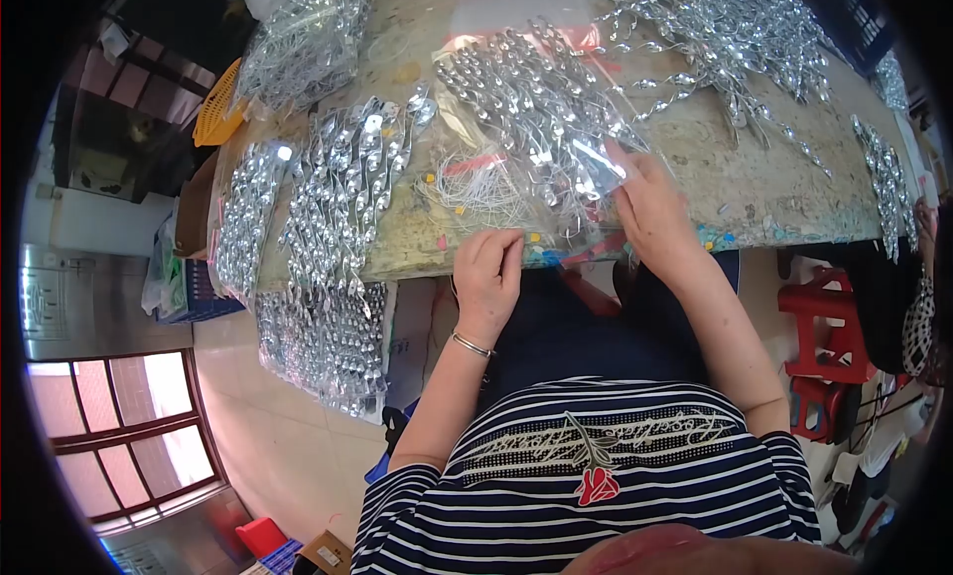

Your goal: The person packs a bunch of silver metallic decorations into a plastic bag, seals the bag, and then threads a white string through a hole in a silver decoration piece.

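Nearby, silver strands (pixel 526 98) crowding the table (pixel 735 178), yellow basket (pixel 212 110), red stool (pixel 832 327).

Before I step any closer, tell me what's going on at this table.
The right hand grips a corner of a clear packet of silver twisted strips near the front of the worn table. The left hand is at the table edge, fingers drawn together; whether it holds anything can't be told. Thin white strands lie just beyond it, with more silver strips to the left.

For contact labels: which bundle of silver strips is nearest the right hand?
The middle bundle: the right hand touches its lower-right edge. The bundles at left and the pile at top right lie farther off.
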A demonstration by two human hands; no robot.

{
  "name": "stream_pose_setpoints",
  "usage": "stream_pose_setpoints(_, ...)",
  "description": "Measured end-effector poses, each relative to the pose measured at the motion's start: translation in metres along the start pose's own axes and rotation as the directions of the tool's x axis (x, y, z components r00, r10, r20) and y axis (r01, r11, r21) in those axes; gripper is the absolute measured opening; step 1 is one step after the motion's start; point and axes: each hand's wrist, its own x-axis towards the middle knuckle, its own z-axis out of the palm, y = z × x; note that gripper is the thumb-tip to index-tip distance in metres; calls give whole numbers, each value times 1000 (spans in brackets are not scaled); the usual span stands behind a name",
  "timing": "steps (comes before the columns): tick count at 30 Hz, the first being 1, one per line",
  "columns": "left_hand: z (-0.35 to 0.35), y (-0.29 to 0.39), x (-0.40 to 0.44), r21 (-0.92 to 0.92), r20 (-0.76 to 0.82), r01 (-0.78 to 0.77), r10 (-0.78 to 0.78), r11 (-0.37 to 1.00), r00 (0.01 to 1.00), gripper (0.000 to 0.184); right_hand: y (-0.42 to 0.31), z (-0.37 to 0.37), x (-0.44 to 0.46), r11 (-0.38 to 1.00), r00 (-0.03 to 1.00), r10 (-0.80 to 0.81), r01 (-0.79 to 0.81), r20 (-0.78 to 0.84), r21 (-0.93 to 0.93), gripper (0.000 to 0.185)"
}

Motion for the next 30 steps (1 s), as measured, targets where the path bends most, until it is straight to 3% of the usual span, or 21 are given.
stream_pose_setpoints(3,0,-4,1,26,-20,-69,70,997,997,10,10,5,-1,974,963,-218,204,-160,-102,30)
stream_pose_setpoints(6,0,-4,0,29,-18,-60,61,998,998,11,-4,-8,-7,945,934,-300,264,-193,-193,27)
stream_pose_setpoints(9,2,-3,0,38,-44,-70,72,997,996,11,-16,-10,-11,950,950,-293,277,-109,-144,33)
stream_pose_setpoints(13,0,0,0,-4,25,33,-32,999,999,12,-24,11,6,906,905,-417,406,-87,-123,44)
stream_pose_setpoints(16,-2,1,0,-13,31,33,-32,999,999,11,-22,23,24,876,903,-426,398,-52,-273,45)
stream_pose_setpoints(19,-2,0,0,-7,9,1,0,1000,1000,11,-12,25,35,865,904,-426,397,-32,-306,46)
stream_pose_setpoints(22,-3,0,-1,15,-5,-41,41,999,999,11,-1,18,40,874,917,-398,378,-3,-306,46)
stream_pose_setpoints(23,-3,0,0,12,-3,-39,39,999,999,12,5,23,41,876,911,-407,369,-63,-311,46)
stream_pose_setpoints(26,-3,1,1,16,-1,-39,39,999,999,12,-17,21,36,907,908,-406,387,-104,-166,44)
stream_pose_setpoints(30,-2,1,-1,22,4,-28,28,999,1000,13,-21,32,49,894,908,-416,398,-51,-206,45)
